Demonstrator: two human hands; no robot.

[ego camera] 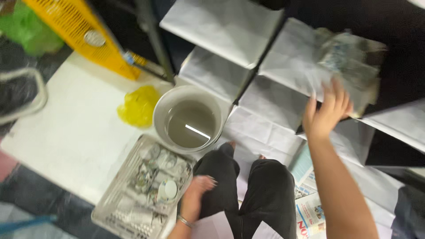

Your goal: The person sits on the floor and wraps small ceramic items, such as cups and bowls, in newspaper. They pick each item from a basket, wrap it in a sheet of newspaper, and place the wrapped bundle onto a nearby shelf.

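The person's legs in black trousers point(248, 194) are closest, right below the camera, with bare toes peeking out by the bucket. Far to the left lies a white board point(66, 132) on the floor, and a yellow crate point(84, 35) leans over its top edge. A crumpled yellow bag point(138, 106) sits on the board, just beside a white bucket point(191, 118) full of cloudy grey water. Below the bucket is a clear plastic tray point(133, 190) holding small jumbled bits and a little round white lid. The left hand point(197, 190), with a bangle on the wrist, rests by the tray's right edge near the knee; its fingers are curled, and you cannot tell if it holds anything. Printed newspaper point(307, 208) lies on the floor to the right of the legs. Higher up, white paper sheets point(230, 26) are spread on dark shelves. The right hand point(326, 114) reaches up with fingers spread, pressing on a wet, grey, soggy sheet point(349, 62) that lies on the white paper on the shelf.
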